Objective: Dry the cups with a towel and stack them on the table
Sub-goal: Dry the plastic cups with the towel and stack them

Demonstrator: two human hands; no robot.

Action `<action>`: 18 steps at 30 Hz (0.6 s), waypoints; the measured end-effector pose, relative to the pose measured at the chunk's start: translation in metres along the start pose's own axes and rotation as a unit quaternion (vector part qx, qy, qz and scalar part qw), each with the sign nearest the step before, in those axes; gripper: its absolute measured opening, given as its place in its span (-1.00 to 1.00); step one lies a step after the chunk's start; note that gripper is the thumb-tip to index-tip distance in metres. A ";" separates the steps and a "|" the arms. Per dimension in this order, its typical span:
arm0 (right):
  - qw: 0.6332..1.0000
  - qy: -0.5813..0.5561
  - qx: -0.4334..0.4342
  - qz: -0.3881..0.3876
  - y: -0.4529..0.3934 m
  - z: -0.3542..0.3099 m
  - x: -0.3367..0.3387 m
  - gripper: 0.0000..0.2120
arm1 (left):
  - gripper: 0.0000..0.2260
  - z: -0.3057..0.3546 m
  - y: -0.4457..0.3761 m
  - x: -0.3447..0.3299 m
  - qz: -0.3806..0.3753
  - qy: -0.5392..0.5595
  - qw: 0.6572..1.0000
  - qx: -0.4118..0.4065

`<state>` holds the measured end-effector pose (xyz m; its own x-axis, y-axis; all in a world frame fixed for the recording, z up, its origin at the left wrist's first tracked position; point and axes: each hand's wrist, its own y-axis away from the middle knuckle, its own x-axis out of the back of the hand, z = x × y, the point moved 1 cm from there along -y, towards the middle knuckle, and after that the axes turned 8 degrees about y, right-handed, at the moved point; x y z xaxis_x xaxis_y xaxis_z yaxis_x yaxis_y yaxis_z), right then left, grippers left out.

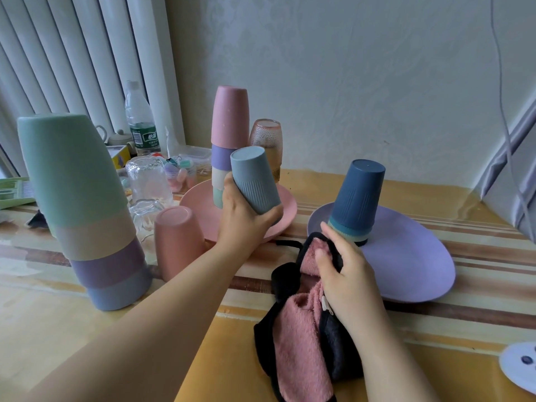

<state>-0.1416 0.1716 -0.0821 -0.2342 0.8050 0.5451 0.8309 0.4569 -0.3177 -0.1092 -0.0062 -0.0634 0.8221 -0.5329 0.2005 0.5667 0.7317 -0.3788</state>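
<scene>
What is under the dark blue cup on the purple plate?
The dark blue cup tops an upside-down stack; teal, pale and dark rims show below it on the purple plate. Their upper parts are covered.

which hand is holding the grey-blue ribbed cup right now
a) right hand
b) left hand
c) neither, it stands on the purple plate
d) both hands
b: the left hand grips the grey-blue ribbed cup upside down above the pink plate, while the right hand holds the pink and black towel.
</scene>
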 end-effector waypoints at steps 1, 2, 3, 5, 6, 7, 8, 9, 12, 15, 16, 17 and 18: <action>1.000 0.004 0.006 -0.009 0.000 -0.002 -0.001 -0.53 | -0.37 0.006 0.002 0.003 -0.008 0.021 1.000 -0.005; 1.000 0.006 0.008 -0.020 0.000 -0.004 -0.002 -0.43 | -0.36 0.011 0.006 0.005 -0.023 0.034 0.999 -0.007; 0.999 0.010 0.008 -0.031 0.000 -0.007 -0.003 -0.33 | -0.35 0.016 0.009 0.007 -0.044 0.044 0.998 -0.006; 0.999 0.011 0.008 -0.045 0.002 -0.014 -0.005 -0.23 | -0.31 0.023 0.018 0.009 -0.101 0.074 0.992 0.007; 0.999 0.005 0.010 -0.046 0.002 -0.016 -0.006 -0.25 | -0.30 0.026 0.022 0.008 -0.135 0.098 0.986 0.021; 0.999 -0.001 0.011 -0.043 0.002 -0.018 -0.006 -0.30 | -0.31 0.028 0.027 0.006 -0.166 0.120 0.978 0.037; 0.999 -0.004 0.005 -0.036 0.002 -0.018 -0.007 -0.35 | -0.33 0.028 0.031 0.005 -0.190 0.134 0.971 0.048; 1.000 -0.004 -0.008 -0.028 0.002 -0.018 -0.007 -0.39 | -0.33 0.029 0.034 0.003 -0.203 0.142 0.967 0.055; 0.999 -0.007 -0.045 -0.017 0.003 -0.017 -0.008 -0.43 | -0.33 0.028 0.038 0.002 -0.209 0.169 0.961 0.068; 0.998 -0.012 -0.061 -0.006 0.003 -0.016 -0.008 -0.45 | -0.31 0.029 0.042 0.000 -0.202 0.160 0.965 0.054; 0.998 -0.021 -0.065 0.001 0.003 -0.016 -0.008 -0.46 | -0.31 0.029 0.043 -0.001 -0.199 0.164 0.965 0.055; 0.997 -0.027 -0.067 0.005 0.002 -0.016 -0.008 -0.46 | -0.31 0.029 0.045 -0.003 -0.193 0.173 0.964 0.060; 0.997 -0.032 -0.069 0.008 0.003 -0.016 -0.008 -0.47 | -0.31 0.029 0.047 -0.004 -0.186 0.183 0.963 0.067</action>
<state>-0.1294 0.1608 -0.0750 -0.2481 0.8360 0.4895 0.8956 0.3905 -0.2130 -0.0844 0.0427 -0.0560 0.5004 -0.8647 -0.0423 0.8400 0.4968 -0.2183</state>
